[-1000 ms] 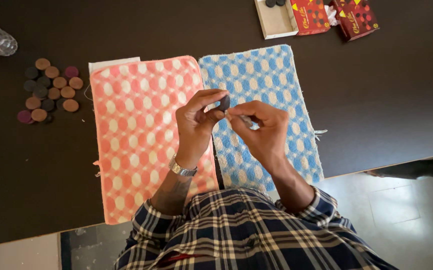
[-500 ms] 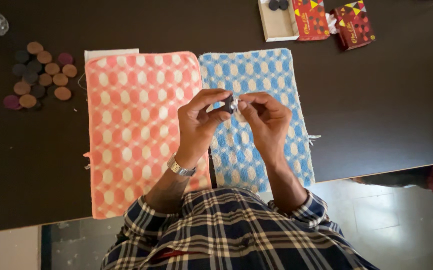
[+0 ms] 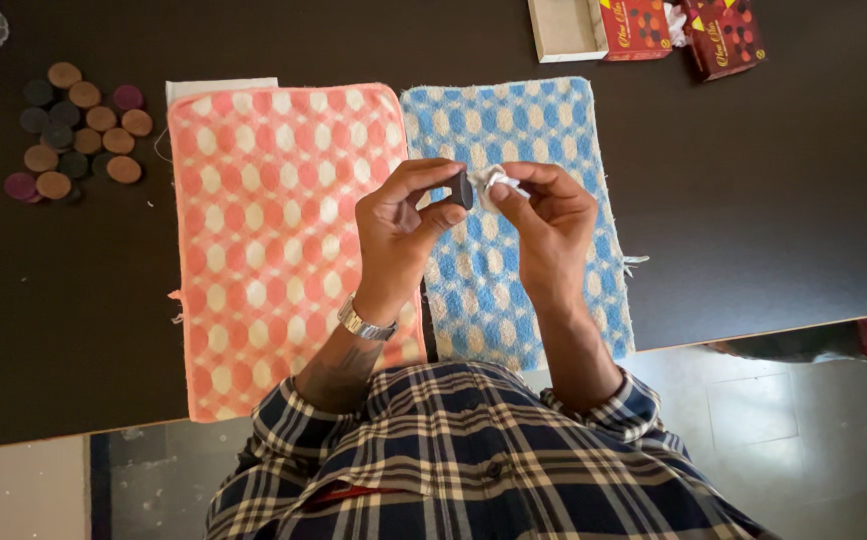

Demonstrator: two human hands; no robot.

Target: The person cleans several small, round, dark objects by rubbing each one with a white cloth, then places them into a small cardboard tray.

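From the head view, the left hand [image 3: 403, 225] pinches a small dark disc [image 3: 464, 188] on edge, its flat faces turned left and right, above the blue checked towel [image 3: 543, 300]. The right hand [image 3: 545, 220] grips a crumpled white wrapper [image 3: 498, 180] just beside the disc. Since half a second ago the two hands have drawn slightly apart. The disc's surface detail is too small to make out.
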